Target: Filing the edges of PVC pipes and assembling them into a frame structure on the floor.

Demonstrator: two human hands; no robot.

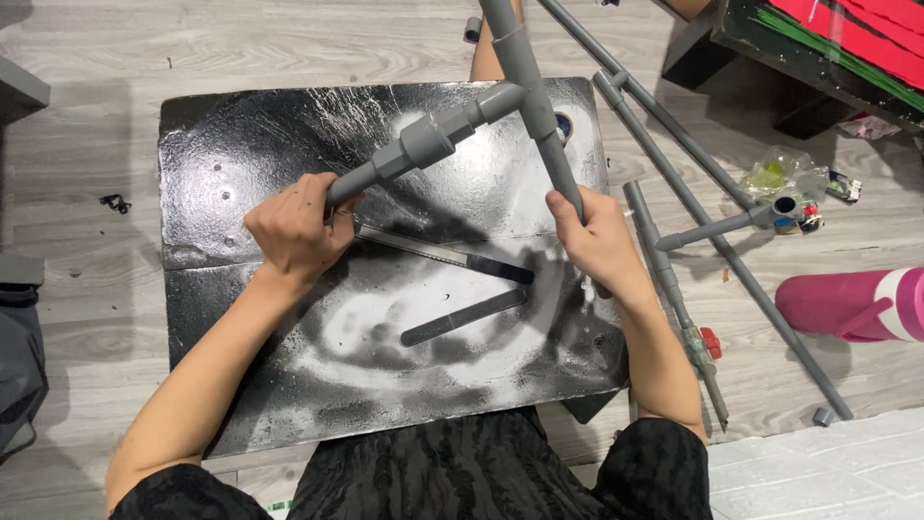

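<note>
Grey PVC pipe assy: we hold both ends. L hand fingers clamped on branch end, its axis rising up-right to tee; R hand fingers clamped on main run, axis leading up-left from them.

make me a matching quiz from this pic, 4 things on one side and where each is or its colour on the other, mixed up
Things:
1. left hand
2. right hand
3. file
4. bottle

Descriptions:
A. pink, lying on the floor at the right
B. grips the long upright pipe
C. lies flat on the black board, between the arms
D. grips the end of the side pipe

Pairs: 1-D, 2-B, 3-C, 4-A
</note>
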